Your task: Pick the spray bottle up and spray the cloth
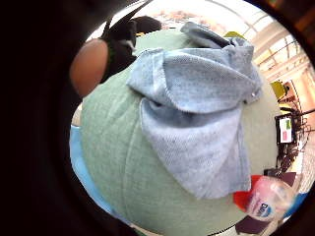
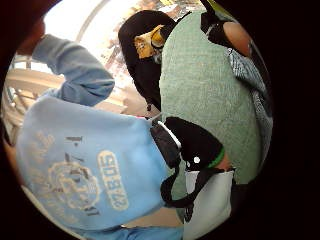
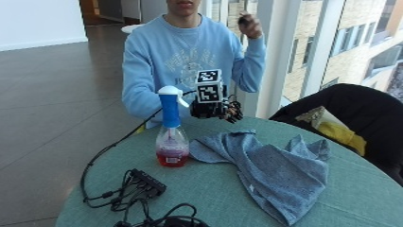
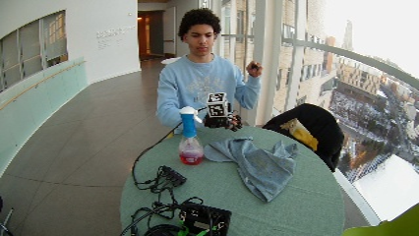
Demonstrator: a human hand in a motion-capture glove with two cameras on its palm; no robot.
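- Outside view: gloved right hand [image 3: 214,109] hovers above the far edge of the desk [image 3: 353,189], fingers loosely curled, holding nothing. Spray bottle [image 3: 171,137] stands upright on the desk, near-left of the hand, just left of the crumpled blue cloth [image 3: 271,170].
- Wide view: same layout; black cable hub [image 4: 171,176] near the bottle.
- Palm views: cloth [image 1: 197,123] on the desk, bottle [image 1: 268,201] beside it.
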